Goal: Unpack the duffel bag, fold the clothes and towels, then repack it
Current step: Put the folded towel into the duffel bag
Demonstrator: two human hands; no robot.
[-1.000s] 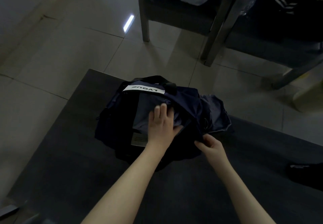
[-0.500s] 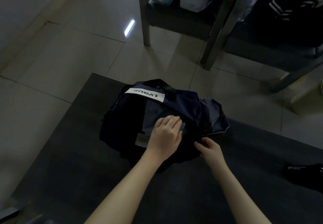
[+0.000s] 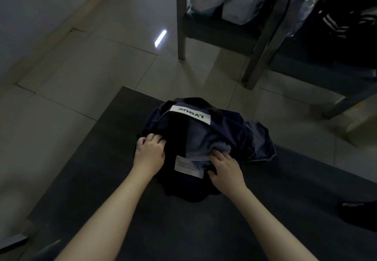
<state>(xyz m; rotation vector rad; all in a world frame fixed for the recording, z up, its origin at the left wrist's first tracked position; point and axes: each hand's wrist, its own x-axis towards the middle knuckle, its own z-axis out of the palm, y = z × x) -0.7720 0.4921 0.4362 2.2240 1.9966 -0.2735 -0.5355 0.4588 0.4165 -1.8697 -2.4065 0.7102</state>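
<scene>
Both hands have shifted in the last half second. We note the left hand (image 3: 150, 154) has left the middle of the opening and now grips the left rim of the duffel bag (image 3: 228, 126), fingers curled over the edge. The right hand (image 3: 225, 170) has come up from the near edge and curls its fingers into the pale blue garment (image 3: 204, 138) inside. We find the bag navy, open and slumped on the dark worktop (image 3: 122, 179), with a white label (image 3: 190, 114) on its far side and denim (image 3: 259, 142) spilling at its right.

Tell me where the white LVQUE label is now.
In the head view, the white LVQUE label lies along the far rim of the navy duffel bag on the dark table, beyond the blue-grey garment the right hand grips.
</scene>
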